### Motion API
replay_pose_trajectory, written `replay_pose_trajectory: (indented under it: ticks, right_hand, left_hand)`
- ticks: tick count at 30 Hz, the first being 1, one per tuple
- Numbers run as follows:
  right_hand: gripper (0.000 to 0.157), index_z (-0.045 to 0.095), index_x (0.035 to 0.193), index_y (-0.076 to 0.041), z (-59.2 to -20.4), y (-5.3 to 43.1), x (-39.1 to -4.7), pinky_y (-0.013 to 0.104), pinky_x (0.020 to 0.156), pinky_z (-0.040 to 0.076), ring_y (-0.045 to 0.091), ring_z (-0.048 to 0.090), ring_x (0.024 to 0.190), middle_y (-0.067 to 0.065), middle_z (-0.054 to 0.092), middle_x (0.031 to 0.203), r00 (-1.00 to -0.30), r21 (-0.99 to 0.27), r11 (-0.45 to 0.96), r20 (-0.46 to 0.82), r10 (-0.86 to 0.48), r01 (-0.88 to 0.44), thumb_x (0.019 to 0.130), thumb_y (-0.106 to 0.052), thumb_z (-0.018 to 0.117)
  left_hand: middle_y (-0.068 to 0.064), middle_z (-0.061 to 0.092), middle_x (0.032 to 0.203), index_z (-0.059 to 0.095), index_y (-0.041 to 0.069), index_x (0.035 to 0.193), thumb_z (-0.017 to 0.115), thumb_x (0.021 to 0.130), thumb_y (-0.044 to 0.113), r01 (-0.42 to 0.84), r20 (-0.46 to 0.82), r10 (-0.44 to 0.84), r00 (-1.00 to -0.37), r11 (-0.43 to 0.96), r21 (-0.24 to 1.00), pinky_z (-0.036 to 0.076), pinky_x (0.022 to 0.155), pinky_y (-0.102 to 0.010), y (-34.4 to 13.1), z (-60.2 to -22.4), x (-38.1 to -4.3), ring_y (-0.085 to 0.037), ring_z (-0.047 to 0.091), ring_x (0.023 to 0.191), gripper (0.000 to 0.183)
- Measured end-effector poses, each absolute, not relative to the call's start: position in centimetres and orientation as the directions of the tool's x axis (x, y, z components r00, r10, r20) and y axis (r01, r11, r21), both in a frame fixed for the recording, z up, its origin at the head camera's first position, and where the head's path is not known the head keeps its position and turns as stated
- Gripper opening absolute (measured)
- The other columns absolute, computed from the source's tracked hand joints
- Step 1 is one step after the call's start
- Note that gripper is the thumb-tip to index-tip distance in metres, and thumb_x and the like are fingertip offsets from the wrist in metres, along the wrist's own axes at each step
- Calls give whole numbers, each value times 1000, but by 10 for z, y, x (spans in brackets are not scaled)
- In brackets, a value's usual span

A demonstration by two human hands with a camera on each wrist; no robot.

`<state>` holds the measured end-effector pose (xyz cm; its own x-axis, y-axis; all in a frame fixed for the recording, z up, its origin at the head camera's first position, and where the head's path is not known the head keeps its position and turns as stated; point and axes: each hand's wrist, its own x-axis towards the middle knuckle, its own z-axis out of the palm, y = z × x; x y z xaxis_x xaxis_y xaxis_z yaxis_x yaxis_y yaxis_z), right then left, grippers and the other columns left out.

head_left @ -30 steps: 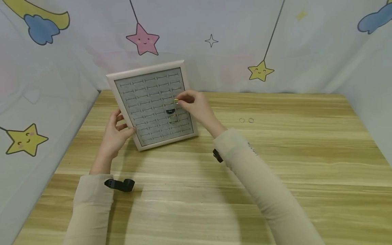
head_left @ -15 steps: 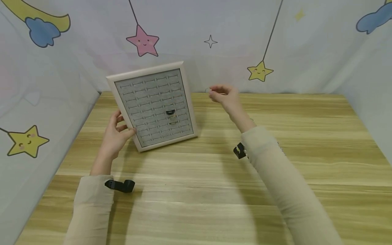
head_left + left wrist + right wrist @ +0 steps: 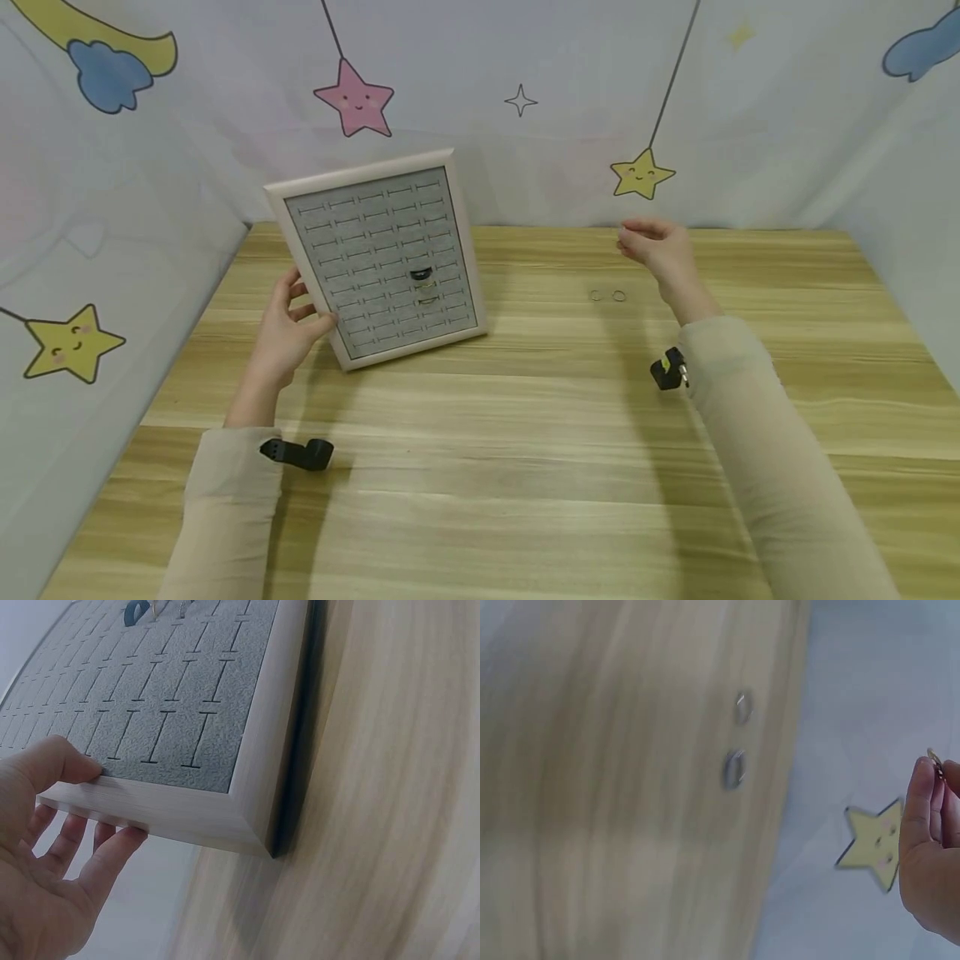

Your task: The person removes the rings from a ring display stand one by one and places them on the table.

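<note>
My left hand (image 3: 285, 342) grips the left edge of a pale-framed ring display board (image 3: 469, 250), thumb on the front and fingers behind. The board stands tilted back, its grey padded face (image 3: 180, 682) cut with rows of slots. A black ring (image 3: 421, 273) sits in one slot, with thin gold-toned rings (image 3: 428, 301) just below it. Well to the right of the board, my right hand (image 3: 663, 254) is raised over the back of the table. Its thumb and fingertips pinch a small gold-toned ring (image 3: 934, 759), clearest in the right wrist view.
Two thin rings lie side by side on the wooden table (image 3: 480, 450), a left one (image 3: 596, 295) and a right one (image 3: 618, 296), left of my right hand. A pale cloth backdrop (image 3: 555, 50) printed with stars rises behind the table.
My right hand has moved from the board's face far to the right, carrying the pinched gold-toned ring away. The left hand and board have stayed in place.
</note>
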<state>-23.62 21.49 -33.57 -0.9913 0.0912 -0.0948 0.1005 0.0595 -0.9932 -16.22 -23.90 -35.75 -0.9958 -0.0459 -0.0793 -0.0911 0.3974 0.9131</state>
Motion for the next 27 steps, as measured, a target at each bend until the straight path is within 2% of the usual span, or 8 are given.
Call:
replay_pose_trajectory:
  ticks: [6, 10, 14, 21, 27]
  right_hand:
    - [47, 44, 133, 13, -353, 242, -230, 9, 75, 52, -7, 61, 73, -15, 58, 84, -975, -953, 210, -200, 97, 216, 95, -10, 56]
    - [49, 41, 136, 13, -363, 253, -228, 10, 77, 52, -9, 61, 71, -17, 58, 81, -952, -918, 255, -295, 79, 305, 95, -10, 55]
    - [50, 40, 136, 14, -370, 258, -226, 10, 75, 52, -10, 61, 68, -22, 58, 70, -932, -892, 271, -357, 63, 361, 94, -8, 56]
    - [47, 41, 133, 19, -381, 263, -225, 9, 73, 52, -10, 60, 68, -19, 56, 74, -937, -879, 340, -350, 17, 335, 94, -4, 56]
    - [47, 42, 132, 19, -385, 266, -227, 9, 72, 52, -10, 60, 68, -22, 58, 69, -932, -869, 366, -362, -11, 333, 94, -4, 56]
  left_hand:
    - [-17, 22, 150, 4, 22, 155, 57, 91, 7, -86, -74, -45, -996, 393, 915, 43, 81, -16, -239, -359, -163, -39, 33, 132, 84]
    - [-17, 21, 150, 5, 22, 155, 57, 91, 7, -83, -72, -45, -996, 397, 914, 43, 81, -16, -239, -360, -163, -39, 34, 132, 84]
    - [-17, 21, 149, 5, 23, 155, 57, 92, 8, -82, -70, -44, -997, 396, 914, 43, 81, -16, -240, -361, -164, -39, 33, 132, 83]
    - [-17, 22, 149, 5, 22, 155, 57, 92, 7, -80, -67, -48, -997, 396, 915, 44, 80, -15, -240, -361, -164, -39, 34, 131, 83]
    - [-17, 20, 151, 4, 23, 155, 57, 92, 7, -89, -79, -43, -996, 392, 916, 43, 81, -17, -240, -359, -163, -39, 32, 133, 84]
